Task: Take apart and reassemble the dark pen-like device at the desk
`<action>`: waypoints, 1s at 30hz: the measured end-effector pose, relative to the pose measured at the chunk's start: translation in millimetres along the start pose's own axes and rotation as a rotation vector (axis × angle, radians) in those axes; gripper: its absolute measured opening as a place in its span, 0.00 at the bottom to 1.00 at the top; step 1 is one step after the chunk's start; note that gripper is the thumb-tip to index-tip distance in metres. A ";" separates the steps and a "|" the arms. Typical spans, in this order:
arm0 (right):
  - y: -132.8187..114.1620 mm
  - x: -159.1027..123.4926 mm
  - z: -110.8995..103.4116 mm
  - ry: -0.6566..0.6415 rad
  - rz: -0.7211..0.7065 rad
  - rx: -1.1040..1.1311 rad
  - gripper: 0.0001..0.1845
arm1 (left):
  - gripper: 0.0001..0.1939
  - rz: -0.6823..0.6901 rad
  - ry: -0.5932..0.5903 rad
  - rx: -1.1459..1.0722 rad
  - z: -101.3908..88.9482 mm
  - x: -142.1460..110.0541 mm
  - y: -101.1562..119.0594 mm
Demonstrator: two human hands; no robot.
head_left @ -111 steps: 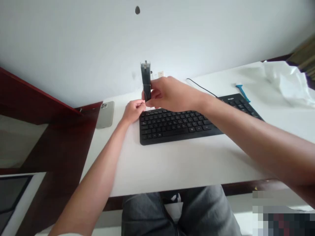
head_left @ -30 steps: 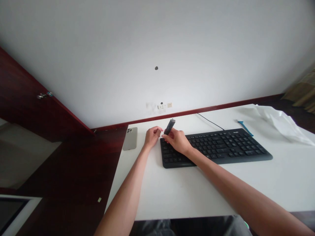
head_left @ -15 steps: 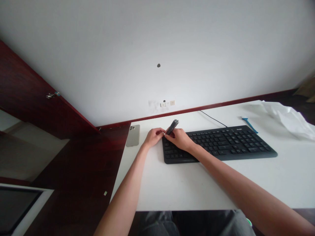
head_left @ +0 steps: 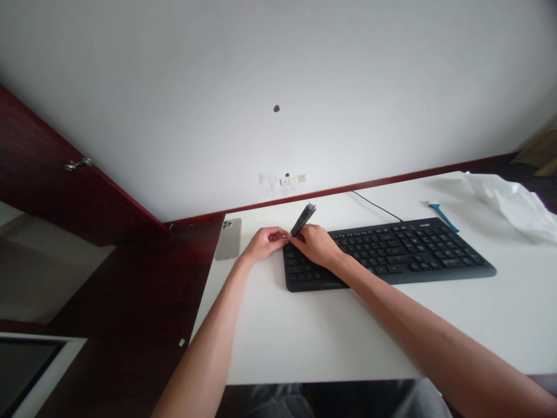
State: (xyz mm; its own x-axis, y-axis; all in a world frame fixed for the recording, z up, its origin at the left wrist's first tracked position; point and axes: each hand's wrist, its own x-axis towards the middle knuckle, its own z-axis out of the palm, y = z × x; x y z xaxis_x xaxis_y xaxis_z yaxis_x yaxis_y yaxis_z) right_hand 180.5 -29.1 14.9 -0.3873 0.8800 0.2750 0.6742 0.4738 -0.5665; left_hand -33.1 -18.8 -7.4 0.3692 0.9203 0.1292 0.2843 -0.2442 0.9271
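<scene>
My right hand grips a dark grey, thick pen-shaped tool that leans to the right, its jagged end up. The tool's lower end is hidden behind my fingers. My left hand meets it at the fingertips, thumb and fingers pinched together; what they hold, if anything, is too small to name. Both hands are over the upper left corner of a black keyboard, with my right wrist and forearm crossing above its keys.
A phone lies face down on the white table, left of my hands. Behind the keyboard runs its cable. A blue-handled brush-like tool and a crumpled white bag lie at the right.
The camera view has shifted slightly. Both hands stay together at the keyboard's corner, and the right hand keeps hold of the tool.
</scene>
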 end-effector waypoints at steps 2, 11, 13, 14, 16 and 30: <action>-1.4 0.4 -0.7 -0.022 0.009 -0.010 0.21 | 0.13 -0.007 0.004 0.005 1.2 -0.8 -0.4; -7.1 1.2 -1.1 -0.094 -0.008 -0.003 0.14 | 0.13 -0.039 0.068 0.061 6.1 0.5 -4.7; -7.2 0.2 -1.3 -0.094 -0.017 0.000 0.12 | 0.14 -0.043 0.064 0.043 5.6 0.6 -3.7; -7.3 -0.3 -1.5 -0.094 -0.022 0.001 0.11 | 0.14 -0.042 0.065 0.041 5.5 0.7 -3.2; -7.6 -1.1 -2.0 -0.093 -0.035 0.001 0.10 | 0.16 -0.037 0.066 0.040 5.6 0.7 -2.3; -4.4 -2.1 1.0 -0.079 -0.086 0.005 0.10 | 0.18 -0.053 0.066 -0.024 7.3 0.8 -4.6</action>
State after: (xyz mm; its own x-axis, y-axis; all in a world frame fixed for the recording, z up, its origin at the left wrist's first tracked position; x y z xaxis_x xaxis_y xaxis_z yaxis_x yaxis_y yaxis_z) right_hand 177.7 -33.0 16.0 -0.4920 0.8304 0.2613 0.6332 0.5474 -0.5472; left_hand -27.6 -19.2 -14.2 0.2951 0.9501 0.1016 0.2806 -0.1878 0.9413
